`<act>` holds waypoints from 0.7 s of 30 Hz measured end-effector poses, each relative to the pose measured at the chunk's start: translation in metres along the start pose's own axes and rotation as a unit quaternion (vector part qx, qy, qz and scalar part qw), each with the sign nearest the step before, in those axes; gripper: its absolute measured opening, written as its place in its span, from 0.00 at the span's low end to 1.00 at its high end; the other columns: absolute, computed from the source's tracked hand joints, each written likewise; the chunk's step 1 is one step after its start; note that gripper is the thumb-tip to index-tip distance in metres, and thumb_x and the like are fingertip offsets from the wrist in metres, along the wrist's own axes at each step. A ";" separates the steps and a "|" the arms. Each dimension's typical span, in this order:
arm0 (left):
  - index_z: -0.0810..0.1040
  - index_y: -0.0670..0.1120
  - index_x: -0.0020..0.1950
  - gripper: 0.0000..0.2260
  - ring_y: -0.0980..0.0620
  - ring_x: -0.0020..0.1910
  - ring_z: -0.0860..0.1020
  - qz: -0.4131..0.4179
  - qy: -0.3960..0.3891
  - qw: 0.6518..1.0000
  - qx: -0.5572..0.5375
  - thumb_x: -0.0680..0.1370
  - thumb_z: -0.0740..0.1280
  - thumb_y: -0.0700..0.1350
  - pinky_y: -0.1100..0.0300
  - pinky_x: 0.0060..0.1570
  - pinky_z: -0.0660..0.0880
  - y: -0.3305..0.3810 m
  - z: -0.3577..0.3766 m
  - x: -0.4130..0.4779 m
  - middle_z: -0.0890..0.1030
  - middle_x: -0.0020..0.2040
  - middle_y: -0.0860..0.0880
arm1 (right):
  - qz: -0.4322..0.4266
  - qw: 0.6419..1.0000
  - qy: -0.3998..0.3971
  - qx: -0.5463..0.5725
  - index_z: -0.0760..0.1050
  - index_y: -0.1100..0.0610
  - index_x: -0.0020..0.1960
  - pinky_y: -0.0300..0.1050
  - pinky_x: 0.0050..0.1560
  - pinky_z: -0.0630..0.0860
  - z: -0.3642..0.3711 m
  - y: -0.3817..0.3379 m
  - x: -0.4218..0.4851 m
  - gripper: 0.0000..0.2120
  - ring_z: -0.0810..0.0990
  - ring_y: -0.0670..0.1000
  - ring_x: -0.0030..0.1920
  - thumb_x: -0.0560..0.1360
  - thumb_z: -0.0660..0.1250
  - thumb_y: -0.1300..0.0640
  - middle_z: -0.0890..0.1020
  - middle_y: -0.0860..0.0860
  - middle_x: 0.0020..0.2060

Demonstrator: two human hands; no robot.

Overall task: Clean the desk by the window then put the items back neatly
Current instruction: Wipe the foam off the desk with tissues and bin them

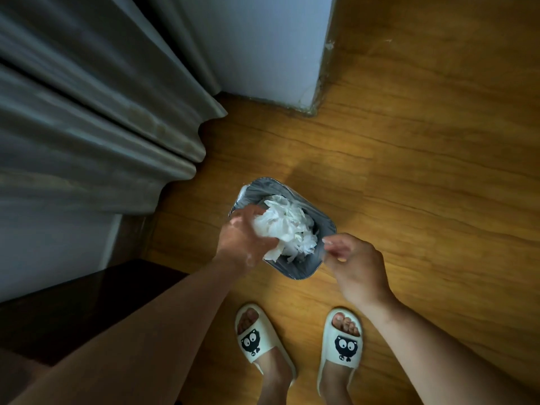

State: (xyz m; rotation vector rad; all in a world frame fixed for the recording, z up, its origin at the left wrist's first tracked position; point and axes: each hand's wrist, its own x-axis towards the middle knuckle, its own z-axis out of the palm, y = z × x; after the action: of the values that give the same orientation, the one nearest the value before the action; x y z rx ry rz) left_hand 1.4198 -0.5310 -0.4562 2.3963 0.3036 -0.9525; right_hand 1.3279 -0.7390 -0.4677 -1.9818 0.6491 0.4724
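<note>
I look straight down at a small grey waste bin [304,271] lined with a grey bag, standing on the wooden floor. A crumpled wad of white tissue paper [287,226] fills its opening. My left hand [244,238] reaches in from the left and grips the wad at its left side. At the bin's right rim, my right hand [355,266] pinches the edge of the bag liner between thumb and fingertips.
Grey curtains [96,112] hang at the left, with a white wall corner [271,45] behind. A dark desk edge [87,302] sits at the lower left. My feet in white cartoon slippers [258,334] stand just below the bin on the wooden floor [423,156].
</note>
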 end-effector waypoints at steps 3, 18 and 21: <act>0.72 0.55 0.66 0.28 0.56 0.45 0.74 0.021 -0.013 0.999 0.049 0.69 0.78 0.52 0.71 0.35 0.68 0.006 0.024 0.023 0.75 0.59 0.53 | 0.010 1.000 0.002 0.009 0.82 0.46 0.51 0.33 0.49 0.76 -0.009 0.006 -0.008 0.13 0.82 0.36 0.45 0.74 0.74 0.63 0.85 0.38 0.45; 0.64 0.51 0.77 0.33 0.45 0.67 0.74 0.037 -0.127 0.975 0.178 0.77 0.67 0.63 0.53 0.61 0.74 0.006 -0.046 -0.044 0.72 0.72 0.45 | 0.003 0.980 -0.117 -0.158 0.77 0.50 0.67 0.35 0.56 0.73 -0.070 -0.063 -0.078 0.20 0.81 0.41 0.55 0.76 0.74 0.51 0.82 0.45 0.59; 0.63 0.48 0.77 0.31 0.43 0.66 0.75 0.006 -0.131 0.975 0.177 0.79 0.64 0.62 0.51 0.63 0.74 0.001 -0.088 -0.102 0.72 0.72 0.43 | -0.010 0.949 -0.175 -0.263 0.69 0.52 0.74 0.40 0.64 0.71 -0.095 -0.102 -0.115 0.29 0.76 0.47 0.67 0.77 0.69 0.42 0.77 0.48 0.69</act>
State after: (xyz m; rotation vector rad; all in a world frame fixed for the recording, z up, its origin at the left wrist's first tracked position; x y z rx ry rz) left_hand 1.3961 -0.4839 -0.3326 2.5348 0.0195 -1.3997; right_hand 1.3067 -0.7543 -0.2893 -2.3098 0.2918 1.0421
